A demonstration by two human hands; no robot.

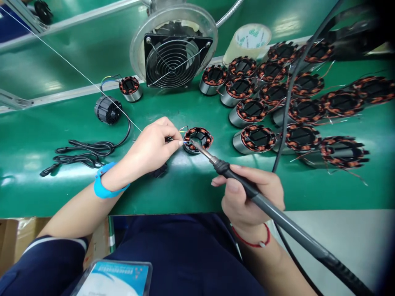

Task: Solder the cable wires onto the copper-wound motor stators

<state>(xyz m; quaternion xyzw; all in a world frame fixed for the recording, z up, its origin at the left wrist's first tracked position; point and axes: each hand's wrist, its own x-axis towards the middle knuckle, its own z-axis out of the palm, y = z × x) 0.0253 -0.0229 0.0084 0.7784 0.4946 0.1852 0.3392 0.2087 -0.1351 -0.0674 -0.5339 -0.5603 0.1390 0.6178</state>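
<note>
My right hand (251, 197) is closed around the grip of a soldering iron (243, 183), whose tip rests at the near-left rim of a motor stator (199, 140) with copper windings. Thumb and fingers of my left hand (159, 144) pinch a thin wire at the stator's left side. A yellow wire (182, 132) shows just behind those fingertips. Partly hidden under my left hand lies a small black part (159, 169). The exact contact between iron tip and wire is too small to make out.
Several wound stators (254, 139) stand in rows at the right. The iron's black cable (288, 102) hangs across them. At the back are a fan (173, 61) and a tape roll (248, 41). To the left, a black motor housing (108, 110) with coiled cable (88, 150) lies near another stator (130, 88).
</note>
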